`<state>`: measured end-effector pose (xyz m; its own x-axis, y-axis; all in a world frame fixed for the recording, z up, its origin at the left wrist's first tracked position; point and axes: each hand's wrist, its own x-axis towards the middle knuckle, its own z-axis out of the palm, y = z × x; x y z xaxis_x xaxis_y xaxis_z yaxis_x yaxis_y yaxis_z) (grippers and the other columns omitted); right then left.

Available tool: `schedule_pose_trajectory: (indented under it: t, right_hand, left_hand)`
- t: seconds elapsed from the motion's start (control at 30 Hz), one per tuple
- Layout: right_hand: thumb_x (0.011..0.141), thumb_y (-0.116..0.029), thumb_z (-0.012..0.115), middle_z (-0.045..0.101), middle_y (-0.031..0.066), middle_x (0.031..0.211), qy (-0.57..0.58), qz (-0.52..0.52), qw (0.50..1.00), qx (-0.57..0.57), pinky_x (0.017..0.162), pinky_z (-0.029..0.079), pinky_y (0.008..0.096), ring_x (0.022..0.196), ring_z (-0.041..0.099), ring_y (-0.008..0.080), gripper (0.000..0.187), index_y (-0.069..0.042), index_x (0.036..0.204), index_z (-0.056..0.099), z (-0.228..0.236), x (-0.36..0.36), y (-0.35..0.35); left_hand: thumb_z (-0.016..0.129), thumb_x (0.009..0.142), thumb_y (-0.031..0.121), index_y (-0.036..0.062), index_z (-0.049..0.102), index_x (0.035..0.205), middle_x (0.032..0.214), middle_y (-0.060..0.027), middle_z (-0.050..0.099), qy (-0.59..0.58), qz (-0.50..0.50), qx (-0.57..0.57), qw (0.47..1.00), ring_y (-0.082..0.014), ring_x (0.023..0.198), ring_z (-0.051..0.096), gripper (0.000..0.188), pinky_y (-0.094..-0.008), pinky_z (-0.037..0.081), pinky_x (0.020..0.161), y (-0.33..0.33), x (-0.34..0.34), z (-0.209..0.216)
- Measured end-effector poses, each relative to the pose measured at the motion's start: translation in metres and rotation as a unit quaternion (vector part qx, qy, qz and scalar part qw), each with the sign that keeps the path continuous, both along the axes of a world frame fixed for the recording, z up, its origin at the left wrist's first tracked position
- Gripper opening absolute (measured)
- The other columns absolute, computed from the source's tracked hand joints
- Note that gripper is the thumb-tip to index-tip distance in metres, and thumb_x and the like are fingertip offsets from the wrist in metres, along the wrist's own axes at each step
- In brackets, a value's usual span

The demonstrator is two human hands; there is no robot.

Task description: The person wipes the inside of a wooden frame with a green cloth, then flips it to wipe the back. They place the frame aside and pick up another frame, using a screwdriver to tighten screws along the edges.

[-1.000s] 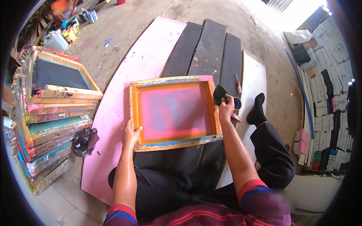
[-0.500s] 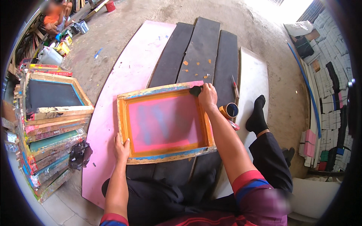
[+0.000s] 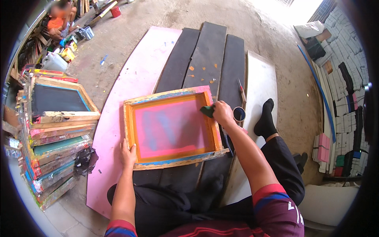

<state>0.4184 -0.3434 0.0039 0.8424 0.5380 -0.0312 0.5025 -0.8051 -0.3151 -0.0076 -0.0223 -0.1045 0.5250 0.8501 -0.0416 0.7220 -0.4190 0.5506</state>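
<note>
A wooden screen-printing frame [image 3: 179,160] with orange-stained inner edges is in front of me, tilted slightly, its mesh pinkish with two faint blue streaks. My left hand [image 3: 128,154] grips its left side near the lower corner, thumb over the rail. Pinched in my right hand [image 3: 224,113] is a dark green rag [image 3: 207,111], held at the inner right side of the frame. Just right of that hand stands a roll of tape [image 3: 239,114], and beyond it lies a thin tool with a red-and-white handle [image 3: 242,92].
Dark boards [image 3: 205,51] lie between a pink board [image 3: 136,67] and a white board [image 3: 260,75]. At left rises a stack of used frames [image 3: 59,118] with a black plastic bag [image 3: 85,161]. A person [image 3: 59,21] sits far left beside containers. Bundled stacks [image 3: 347,94] line the right.
My right hand has slid from the frame's top right corner down its right side, and more of the green rag shows. My left hand keeps its hold.
</note>
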Motion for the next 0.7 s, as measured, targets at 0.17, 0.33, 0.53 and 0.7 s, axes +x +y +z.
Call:
schedule_pose_trajectory:
  t: [0.17,0.33,0.53,0.7]
  right_hand:
    - [0.099,-0.017,0.072,0.068,0.0246,0.128,-0.040,-0.129,0.990,0.047,0.094,0.058,0.0549,0.116,0.069,0.0459,0.036,-0.006,0.132,0.067,0.006,0.000,-0.051]
    - [0.093,-0.025,0.080,0.065,0.0209,0.133,-0.088,-0.082,0.991,0.051,0.097,0.057,0.0545,0.123,0.065,0.0431,0.053,-0.011,0.142,0.063,0.020,-0.071,-0.069]
    - [0.094,-0.050,0.076,0.074,0.0284,0.126,0.218,-0.154,0.964,-0.012,0.104,0.056,0.0558,0.122,0.070,0.0467,0.061,0.000,0.126,0.066,0.005,-0.142,-0.075]
    - [0.090,-0.043,0.073,0.078,0.0290,0.116,0.161,-0.122,0.979,-0.026,0.101,0.057,0.0556,0.114,0.074,0.0457,0.049,-0.001,0.115,0.071,0.016,-0.125,-0.086]
  left_hand:
    - [0.074,0.100,0.044,0.0071,0.044,0.166,0.165,-0.0343,0.045,0.013,0.004,-0.006,1.000,-0.0516,0.148,0.050,0.082,-0.0569,0.046,0.119,0.004,0.005,-0.012]
    - [0.076,0.098,0.047,0.0078,0.048,0.162,0.160,-0.0263,0.053,0.048,0.003,-0.077,0.996,-0.0460,0.142,0.057,0.080,-0.0580,0.051,0.112,-0.013,0.021,0.036]
    - [0.082,0.093,0.041,0.0081,0.047,0.162,0.161,-0.0254,0.052,0.083,0.001,-0.016,0.996,-0.0459,0.142,0.058,0.084,-0.0573,0.051,0.113,-0.006,-0.002,0.015]
    - [0.084,0.090,0.033,0.0051,0.051,0.158,0.151,-0.0270,0.061,0.005,-0.002,-0.019,1.000,-0.0462,0.136,0.062,0.081,-0.0538,0.053,0.111,-0.010,0.010,0.007]
